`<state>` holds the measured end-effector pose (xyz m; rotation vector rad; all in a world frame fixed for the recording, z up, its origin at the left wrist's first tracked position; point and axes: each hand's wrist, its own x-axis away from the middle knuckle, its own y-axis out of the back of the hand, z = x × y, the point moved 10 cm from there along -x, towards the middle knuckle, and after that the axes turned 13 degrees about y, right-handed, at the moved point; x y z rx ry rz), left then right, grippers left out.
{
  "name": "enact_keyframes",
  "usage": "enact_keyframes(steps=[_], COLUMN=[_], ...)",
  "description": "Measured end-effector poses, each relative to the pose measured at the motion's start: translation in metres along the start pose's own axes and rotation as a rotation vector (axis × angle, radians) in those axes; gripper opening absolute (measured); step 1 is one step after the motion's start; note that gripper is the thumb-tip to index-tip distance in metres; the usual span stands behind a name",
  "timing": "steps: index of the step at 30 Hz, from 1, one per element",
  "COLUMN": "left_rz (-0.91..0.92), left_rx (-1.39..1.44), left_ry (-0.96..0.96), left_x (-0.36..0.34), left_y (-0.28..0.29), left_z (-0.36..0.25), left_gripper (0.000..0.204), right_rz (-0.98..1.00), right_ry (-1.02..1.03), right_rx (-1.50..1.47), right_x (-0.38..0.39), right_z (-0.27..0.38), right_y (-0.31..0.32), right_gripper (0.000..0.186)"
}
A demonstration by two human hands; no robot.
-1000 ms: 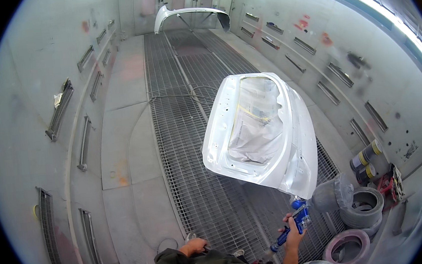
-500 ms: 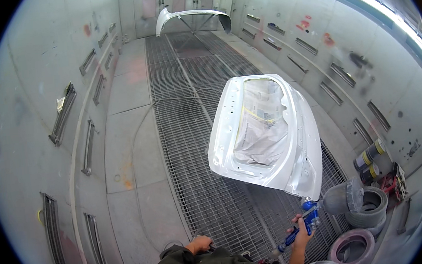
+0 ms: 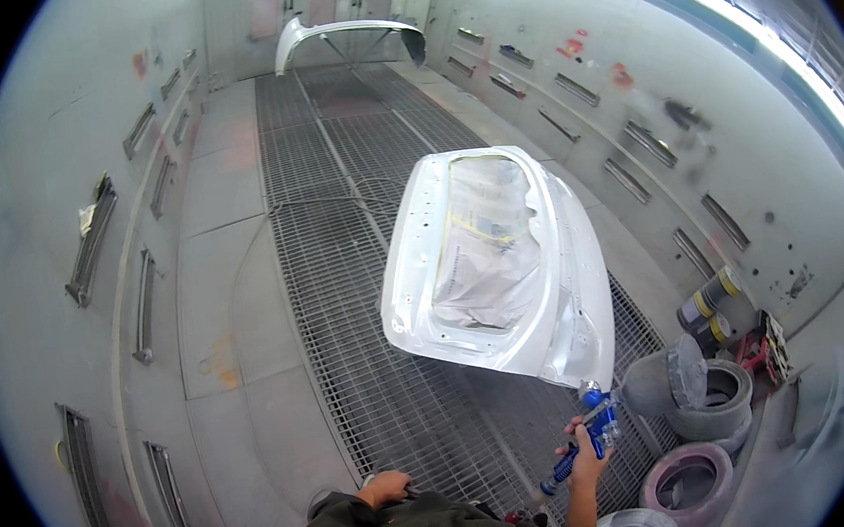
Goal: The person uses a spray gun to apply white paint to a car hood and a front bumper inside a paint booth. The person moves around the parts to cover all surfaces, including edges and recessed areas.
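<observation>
A blue spray gun [image 3: 603,420] is in my right hand [image 3: 587,458], whose fingers wrap round its grip. A large grey cup [image 3: 661,384] sits at the gun's right side. Just beyond the gun's head is the near right corner of a white car tailgate [image 3: 416,309]. Masking paper [image 3: 490,258], edged with yellow tape, covers its window opening. My left hand [image 3: 387,488] is closed low in front of my body. A dark bit shows at its fingers, too little to name.
Floor grating [image 3: 330,302] runs under the tailgate, with a hose [image 3: 272,211] lying across. Tyre-like rings [image 3: 687,486], cans [image 3: 708,299] and a red item [image 3: 756,353] stand along the right wall. At the far end is a white bumper-like part [image 3: 346,29] on a stand.
The whole view has shifted, so the tailgate and the room sit further left in the picture. My right hand still holds the spray gun near the tailgate's corner; my left hand stays closed.
</observation>
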<state>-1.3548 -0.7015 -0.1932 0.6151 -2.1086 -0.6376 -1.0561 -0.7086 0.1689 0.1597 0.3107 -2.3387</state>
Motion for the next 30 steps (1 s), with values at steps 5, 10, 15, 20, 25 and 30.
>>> enact_keyframes(steps=[5,10,15,20,25,30], left_rz=[-0.039,-0.008,-0.002,0.053,0.054,0.095], left_rx=[0.033,0.026,0.018,-0.010,0.013,0.003], left_ry=[0.003,0.007,-0.004,0.020,-0.014,0.012], left_x=[0.000,-0.010,-0.015,-0.021,-0.022,-0.024], left_y=[0.003,-0.008,-0.010,-0.016,-0.011,-0.011], left_z=[-0.001,0.003,0.001,0.004,-0.008,-0.015], left_gripper=[0.030,0.030,0.033,0.037,0.041,0.042], right_rz=[0.029,0.005,-0.014,-0.078,-0.106,-0.142], right_ry=[0.024,0.030,0.043,0.025,0.039,0.054], right_rx=[-0.011,-0.019,-0.006,-0.013,-0.033,-0.029], right_x=[-0.008,-0.011,-0.014,-0.016,-0.018,-0.019], right_z=[0.006,0.004,0.001,0.000,0.005,0.002], right_y=[-0.001,0.012,0.027,0.037,0.047,0.067], right_gripper=[0.011,0.013,0.018,0.013,0.012,0.012])
